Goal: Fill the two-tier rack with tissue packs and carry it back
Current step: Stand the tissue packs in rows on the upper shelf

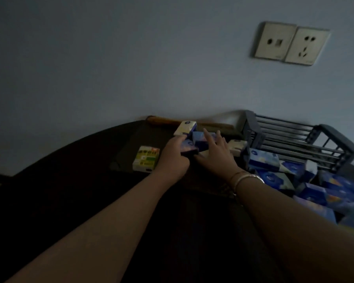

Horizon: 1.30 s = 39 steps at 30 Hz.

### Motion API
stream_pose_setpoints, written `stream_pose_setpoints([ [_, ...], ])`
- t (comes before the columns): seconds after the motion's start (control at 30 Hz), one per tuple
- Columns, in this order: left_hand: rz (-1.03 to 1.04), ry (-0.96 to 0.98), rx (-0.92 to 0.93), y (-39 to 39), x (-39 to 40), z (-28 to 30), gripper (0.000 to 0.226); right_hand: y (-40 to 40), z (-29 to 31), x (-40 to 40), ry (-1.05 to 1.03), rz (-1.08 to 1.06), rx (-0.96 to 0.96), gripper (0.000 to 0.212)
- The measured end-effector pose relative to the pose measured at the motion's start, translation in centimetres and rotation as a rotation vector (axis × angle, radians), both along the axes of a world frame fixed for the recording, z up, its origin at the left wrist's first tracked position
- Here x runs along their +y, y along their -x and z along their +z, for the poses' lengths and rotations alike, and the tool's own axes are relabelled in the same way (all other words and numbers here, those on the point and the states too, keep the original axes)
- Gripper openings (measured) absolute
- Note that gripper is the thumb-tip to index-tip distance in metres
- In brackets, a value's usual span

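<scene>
Two bare hands reached over the dark counter (74,180) toward a small heap of tissue packs by the wall. The left hand (175,155) had its fingers curled round a dark blue pack (189,149), gripping it. The right hand (216,153), with bracelets (244,179) at the wrist, lay flat with fingers spread wide and straight over another blue pack (200,137). A cream pack (185,127) sat just behind them, and a yellow-green pack (146,158) stood apart to the left. The two-tier rack (294,139) stood at the right, its upper tier bare bars, blue packs (315,186) crowded below. Two wall sockets (292,43) showed above.
</scene>
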<state>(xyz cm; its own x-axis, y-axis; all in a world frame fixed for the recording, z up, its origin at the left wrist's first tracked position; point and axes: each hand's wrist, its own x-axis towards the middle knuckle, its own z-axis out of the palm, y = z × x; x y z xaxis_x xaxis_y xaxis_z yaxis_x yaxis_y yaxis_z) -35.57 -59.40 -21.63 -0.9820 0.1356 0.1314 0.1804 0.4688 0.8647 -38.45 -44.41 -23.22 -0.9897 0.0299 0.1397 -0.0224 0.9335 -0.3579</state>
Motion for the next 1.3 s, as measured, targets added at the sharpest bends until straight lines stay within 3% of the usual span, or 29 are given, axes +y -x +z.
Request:
stream_pose_setpoints([
  [0.1,-0.084,0.300,-0.052,3.7,-0.6,0.0,0.066,1.6,0.6,-0.4,-0.062,0.018,-0.122,0.076],
  [0.2,-0.162,0.609,-0.061,4.9,-0.2,-0.1,0.058,0.4,0.6,-0.8,-0.037,-0.043,-0.067,0.064],
  [0.37,-0.146,0.757,0.022,3.2,0.3,1.5,0.047,-4.5,1.3,-0.6,-0.071,-0.108,-0.045,0.043],
  [0.47,-0.162,0.571,-0.132,1.9,0.1,3.6,0.046,-6.4,3.0,0.1,-0.009,-0.181,-0.063,0.032],
  [0.6,-0.149,0.118,-0.367,-0.7,-0.1,9.1,0.071,-7.9,9.0,0.7,0.519,-0.242,-0.080,0.021],
  [0.77,-0.095,-0.126,-0.241,-6.2,1.2,16.4,0.055,-11.5,19.2,1.8,0.846,-0.175,-0.128,0.006],
  [0.93,-0.175,-0.450,-0.272,-14.2,3.7,23.6,0.047,-19.4,26.0,4.6,1.161,-0.142,-0.454,0.030],
  [1.03,-0.189,-0.500,-0.223,-19.9,6.6,25.5,0.051,-24.3,29.0,7.1,1.223,-0.137,-0.562,0.039],
  [1.17,-0.151,-0.716,-0.292,-25.7,10.6,27.3,0.049,-29.4,32.7,10.0,1.259,-0.119,-0.567,0.055],
  [1.3,-0.183,-0.812,-0.315,-28.8,14.0,29.6,0.041,-34.0,35.6,13.2,1.225,-0.116,-0.501,0.039],
])
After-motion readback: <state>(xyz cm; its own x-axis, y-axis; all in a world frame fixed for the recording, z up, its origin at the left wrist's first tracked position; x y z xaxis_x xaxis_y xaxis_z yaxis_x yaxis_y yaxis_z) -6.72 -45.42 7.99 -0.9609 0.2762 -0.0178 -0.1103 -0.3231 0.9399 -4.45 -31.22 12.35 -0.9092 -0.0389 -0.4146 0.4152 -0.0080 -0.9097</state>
